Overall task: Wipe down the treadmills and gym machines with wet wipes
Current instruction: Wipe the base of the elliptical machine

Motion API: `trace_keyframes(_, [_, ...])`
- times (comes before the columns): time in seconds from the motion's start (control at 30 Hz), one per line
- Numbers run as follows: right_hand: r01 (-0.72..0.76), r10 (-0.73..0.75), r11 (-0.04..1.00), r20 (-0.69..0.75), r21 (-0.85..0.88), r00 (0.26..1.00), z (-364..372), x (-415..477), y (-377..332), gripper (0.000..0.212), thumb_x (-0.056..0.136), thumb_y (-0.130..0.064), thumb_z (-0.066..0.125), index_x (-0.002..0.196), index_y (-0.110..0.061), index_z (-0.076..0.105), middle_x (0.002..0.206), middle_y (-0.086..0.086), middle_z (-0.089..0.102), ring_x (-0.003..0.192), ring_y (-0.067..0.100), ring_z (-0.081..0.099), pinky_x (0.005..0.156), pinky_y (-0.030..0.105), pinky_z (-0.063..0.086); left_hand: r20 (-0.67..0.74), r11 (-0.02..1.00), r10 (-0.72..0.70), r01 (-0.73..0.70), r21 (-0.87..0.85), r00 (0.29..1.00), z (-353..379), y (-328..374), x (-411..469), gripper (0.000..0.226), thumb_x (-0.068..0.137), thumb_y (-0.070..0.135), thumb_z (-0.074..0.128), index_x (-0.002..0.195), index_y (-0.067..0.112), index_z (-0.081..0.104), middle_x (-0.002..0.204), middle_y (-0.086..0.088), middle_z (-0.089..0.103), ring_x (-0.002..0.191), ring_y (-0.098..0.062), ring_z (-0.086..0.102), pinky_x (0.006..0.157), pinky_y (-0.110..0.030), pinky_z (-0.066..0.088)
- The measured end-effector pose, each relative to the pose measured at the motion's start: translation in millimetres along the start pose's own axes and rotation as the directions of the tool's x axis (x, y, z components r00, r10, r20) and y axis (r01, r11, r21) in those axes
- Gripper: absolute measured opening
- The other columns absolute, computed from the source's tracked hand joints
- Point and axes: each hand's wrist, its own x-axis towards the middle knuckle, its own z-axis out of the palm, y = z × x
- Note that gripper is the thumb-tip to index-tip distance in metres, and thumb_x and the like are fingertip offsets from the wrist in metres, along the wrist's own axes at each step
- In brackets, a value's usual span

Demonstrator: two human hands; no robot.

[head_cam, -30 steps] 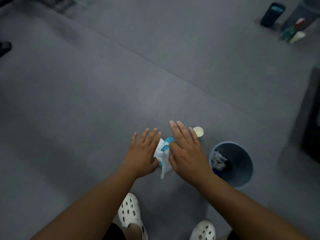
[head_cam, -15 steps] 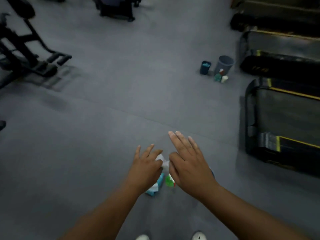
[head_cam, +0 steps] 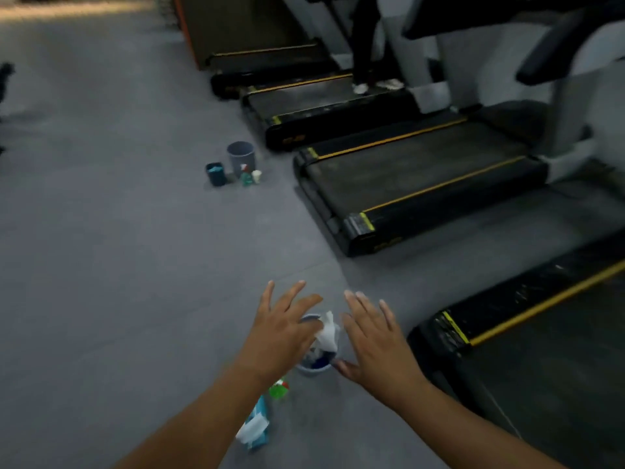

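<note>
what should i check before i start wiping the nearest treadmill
1. Wipe in hand: cannot tell. The white wipe hangs over the small bin, against the left hand; the grip is hidden.
2. Right hand free: ok, fingers straight, holding nothing.
3. Wipe fresh or used: cannot tell.
4. Wipes pack close by: ok, on the floor under the left forearm, a sheet sticking out.
5. Nearest treadmill unoccupied: ok, as far as the frame shows.
6. All treadmills free: not ok, a person's legs stand on a far one.
</note>
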Motion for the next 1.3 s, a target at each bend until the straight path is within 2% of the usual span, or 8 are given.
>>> trace_keyframes(0.1, [-0.157, 0.156, 0.988, -0.019, -0.009, 0.988, -15, -29, 39, 0.086, 0.068, -0.065, 0.077, 0.133, -0.013, 0.055, 0.156, 0.014, 0.042, 0.143, 0.028, 0.034, 0.112, 0.051, 0.025, -0.035, 0.983, 0.173, -0.175, -0.051, 0.984, 11, 41, 53, 0.017, 0.070, 0.022, 0.084, 0.077, 0.030, 0.071, 0.131, -0.001, 0.066, 0.134, -0.033, 0.055, 0.102, -0.073, 0.039])
trace_keyframes(0.17, [-0.225, 0.225, 0.974, -0.071, 0.005, 0.972, -26, -53, 68, 0.059, 0.074, -0.052, 0.080, 0.119, -0.017, 0.064, 0.156, 0.013, 0.042, 0.144, 0.027, 0.036, 0.113, 0.050, 0.025, -0.076, 0.955, 0.278, -0.284, -0.089, 0.958, 22, 74, 87, 0.005, 0.082, 0.027, 0.069, 0.080, 0.031, 0.070, 0.135, 0.001, 0.064, 0.137, -0.032, 0.052, 0.105, -0.072, 0.037])
trace_keyframes(0.27, [-0.351, 0.349, 0.937, -0.104, 0.002, 0.931, -39, -97, 120, 0.024, 0.072, -0.026, 0.087, 0.090, -0.023, 0.072, 0.158, 0.010, 0.041, 0.146, 0.025, 0.033, 0.114, 0.051, 0.024, -0.094, 0.901, 0.404, -0.413, -0.132, 0.910, 38, 132, 136, 0.017, 0.089, 0.035, 0.053, 0.086, 0.032, 0.070, 0.137, 0.002, 0.062, 0.139, -0.030, 0.049, 0.106, -0.072, 0.037])
trace_keyframes(0.37, [-0.470, 0.452, 0.880, -0.181, -0.068, 0.873, -52, -149, 175, 0.007, 0.085, -0.031, 0.069, 0.088, -0.026, 0.073, 0.161, 0.009, 0.035, 0.149, 0.025, 0.030, 0.118, 0.051, 0.023, -0.045, 0.857, 0.494, -0.496, -0.139, 0.868, 54, 195, 180, 0.024, 0.085, 0.036, 0.058, 0.108, 0.029, 0.065, 0.145, 0.001, 0.056, 0.142, -0.030, 0.045, 0.105, -0.071, 0.038])
trace_keyframes(0.43, [-0.523, 0.491, 0.848, -0.240, -0.088, 0.837, -64, -186, 213, 0.013, 0.085, -0.028, 0.063, 0.074, -0.023, 0.067, 0.160, 0.010, 0.036, 0.147, 0.027, 0.037, 0.115, 0.052, 0.025, 0.004, 0.841, 0.527, -0.521, -0.145, 0.850, 62, 242, 209, 0.042, 0.081, 0.038, 0.064, 0.120, 0.025, 0.060, 0.150, -0.002, 0.052, 0.143, -0.033, 0.044, 0.106, -0.071, 0.037])
trace_keyframes(0.57, [-0.649, 0.616, 0.757, -0.243, -0.080, 0.749, -92, -264, 288, 0.027, 0.068, -0.031, 0.086, 0.072, -0.024, 0.060, 0.158, 0.012, 0.040, 0.148, 0.028, 0.032, 0.115, 0.053, 0.025, 0.093, 0.812, 0.574, -0.552, -0.188, 0.813, 72, 353, 268, 0.060, 0.081, 0.048, 0.054, 0.134, 0.021, 0.062, 0.156, -0.005, 0.046, 0.146, -0.033, 0.040, 0.108, -0.071, 0.034])
trace_keyframes(0.73, [-0.740, 0.697, 0.669, -0.286, -0.073, 0.658, -123, -353, 377, 0.018, 0.075, -0.038, 0.071, 0.077, -0.022, 0.062, 0.156, 0.014, 0.043, 0.147, 0.028, 0.033, 0.114, 0.053, 0.024, 0.146, 0.747, 0.662, -0.631, -0.207, 0.735, 92, 484, 334, 0.071, 0.083, 0.057, 0.050, 0.141, 0.019, 0.059, 0.160, -0.006, 0.040, 0.147, -0.033, 0.037, 0.113, -0.068, 0.027])
trace_keyframes(1.3, [-0.957, 0.937, 0.230, -0.226, -0.178, 0.268, -120, -466, 703, 0.026, 0.068, -0.021, 0.087, 0.082, -0.020, 0.066, 0.154, 0.013, 0.045, 0.146, 0.029, 0.038, 0.116, 0.054, 0.022, 0.097, 0.467, 0.881, -0.817, -0.338, 0.463, 251, 766, 615, 0.079, 0.086, 0.063, 0.045, 0.150, 0.018, 0.048, 0.164, -0.007, 0.032, 0.150, -0.034, 0.030, 0.113, -0.069, 0.029])
